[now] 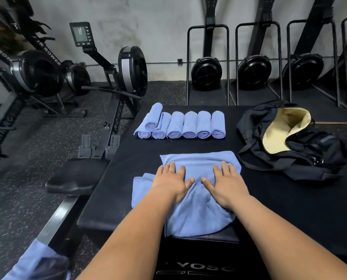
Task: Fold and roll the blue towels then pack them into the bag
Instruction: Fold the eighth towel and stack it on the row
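A blue towel (198, 215) lies spread and partly folded on the black padded platform (289, 209), its near end hanging over the front edge. My left hand (171, 181) and my right hand (224, 183) press flat on it side by side, fingers straight and pointing away. Several rolled blue towels (181, 125) sit in a row at the back of the platform, one more resting on top at the left end. The black bag (302, 150) lies open at the right, showing a pale yellow lining (283, 128).
A rowing machine (118, 81) stands just left of the platform, its seat (73, 176) close by my left arm. More rowers stand upright along the wall (253, 71). Blue cloth (37, 263) lies at the lower left on the speckled floor.
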Motion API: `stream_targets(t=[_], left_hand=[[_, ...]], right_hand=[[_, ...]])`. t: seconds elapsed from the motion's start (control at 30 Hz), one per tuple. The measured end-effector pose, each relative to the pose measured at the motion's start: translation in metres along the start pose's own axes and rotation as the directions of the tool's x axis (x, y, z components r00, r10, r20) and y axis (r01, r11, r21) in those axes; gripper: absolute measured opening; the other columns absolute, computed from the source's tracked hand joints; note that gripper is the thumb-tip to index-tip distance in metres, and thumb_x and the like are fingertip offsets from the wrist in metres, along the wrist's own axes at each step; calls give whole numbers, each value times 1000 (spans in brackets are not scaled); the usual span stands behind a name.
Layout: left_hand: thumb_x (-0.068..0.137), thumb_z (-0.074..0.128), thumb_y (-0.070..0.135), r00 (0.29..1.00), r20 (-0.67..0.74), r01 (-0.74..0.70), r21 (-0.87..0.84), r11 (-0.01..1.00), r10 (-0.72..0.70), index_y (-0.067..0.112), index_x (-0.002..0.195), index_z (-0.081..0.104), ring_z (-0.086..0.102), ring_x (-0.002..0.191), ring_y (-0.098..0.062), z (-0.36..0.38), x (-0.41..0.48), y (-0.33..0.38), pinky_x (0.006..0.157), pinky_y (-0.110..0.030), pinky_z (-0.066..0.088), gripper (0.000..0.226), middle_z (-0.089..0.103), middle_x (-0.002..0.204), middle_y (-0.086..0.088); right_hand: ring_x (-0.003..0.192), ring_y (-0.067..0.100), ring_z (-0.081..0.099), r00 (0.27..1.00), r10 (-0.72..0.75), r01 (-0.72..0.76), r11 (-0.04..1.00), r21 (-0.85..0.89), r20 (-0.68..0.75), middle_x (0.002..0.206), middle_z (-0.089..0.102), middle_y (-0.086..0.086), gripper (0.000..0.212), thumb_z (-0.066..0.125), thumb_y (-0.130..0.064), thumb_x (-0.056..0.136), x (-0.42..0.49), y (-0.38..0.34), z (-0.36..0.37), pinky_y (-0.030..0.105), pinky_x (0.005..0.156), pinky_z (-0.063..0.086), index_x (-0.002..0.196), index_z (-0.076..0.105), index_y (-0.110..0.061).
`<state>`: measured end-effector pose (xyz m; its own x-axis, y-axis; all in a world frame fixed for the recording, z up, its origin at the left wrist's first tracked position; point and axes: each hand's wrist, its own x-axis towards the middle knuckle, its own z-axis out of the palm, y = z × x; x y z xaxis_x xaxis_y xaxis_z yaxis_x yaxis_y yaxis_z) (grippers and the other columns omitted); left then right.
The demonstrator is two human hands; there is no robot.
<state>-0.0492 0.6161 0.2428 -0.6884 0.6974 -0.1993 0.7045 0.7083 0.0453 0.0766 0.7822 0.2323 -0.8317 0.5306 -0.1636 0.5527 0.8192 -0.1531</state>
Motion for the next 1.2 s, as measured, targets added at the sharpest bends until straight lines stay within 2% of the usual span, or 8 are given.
stream_targets(t=[0.37,0.5,0.67,0.77,0.83,0.9,1.03,1.2], left_hand=[[99,14,79,989,149,-3,47,999,-4,29,167,-11,-24,160,-23,-15,64,-24,130,-48,-10,88,-24,173,-9],[96,9,82,997,74,-16,21,1000,14,29,167,-15,-31,157,-22,1,70,-29,129,-49,-11,91,-28,172,-8],[100,10,77,981,-188,-40,62,997,51,28,168,14,-7,163,-25,16,64,-29,130,-52,-5,84,7,176,-9],[103,23,62,914,-391,-45,173,984,111,20,145,50,36,146,-34,18,58,-23,125,-52,19,66,53,145,-11],[104,30,51,881,-455,-28,216,976,126,18,126,58,49,116,-34,17,47,-18,113,-48,32,48,57,116,-9],[104,36,46,868,-487,-6,181,983,95,19,116,59,51,100,-33,14,37,-18,102,-46,37,38,56,105,-7],[100,43,45,825,-560,-45,61,997,71,20,116,63,55,98,-31,12,13,-38,92,-44,42,35,61,108,-5],[101,47,60,778,-566,-364,-51,930,274,26,120,66,55,108,-23,5,-37,-52,96,-41,45,44,60,116,4]], right_hand=[[160,23,-19,999,-7,5,999,-50,-42,174,-17,2,85,13,-78,98,52,8,6,47,130,-1,168,-2,-30],[160,21,-17,994,-11,5,998,-59,-110,175,-15,1,90,4,-81,93,64,7,13,47,130,-1,167,-1,-31],[161,21,-15,993,-6,-4,996,-86,-121,175,-14,0,94,-5,-79,88,67,6,15,48,130,2,167,-1,-30],[161,22,-17,997,7,-15,993,-115,-75,175,-16,1,83,5,-75,99,64,1,6,49,130,1,167,-4,-29],[160,24,-17,999,8,-14,988,-152,-44,175,-16,2,81,8,-73,101,58,-4,0,51,129,0,167,-5,-29],[161,26,-13,1000,-22,18,987,-157,-22,175,-11,1,79,11,-72,102,52,-6,-6,51,129,2,168,0,-30],[155,24,22,978,-154,149,988,-50,-143,167,31,3,77,8,-71,98,25,1,-16,44,122,26,154,41,-30],[137,21,48,904,-309,344,936,73,-296,143,59,-6,73,20,-72,98,-17,19,-17,42,111,42,139,62,-28]])
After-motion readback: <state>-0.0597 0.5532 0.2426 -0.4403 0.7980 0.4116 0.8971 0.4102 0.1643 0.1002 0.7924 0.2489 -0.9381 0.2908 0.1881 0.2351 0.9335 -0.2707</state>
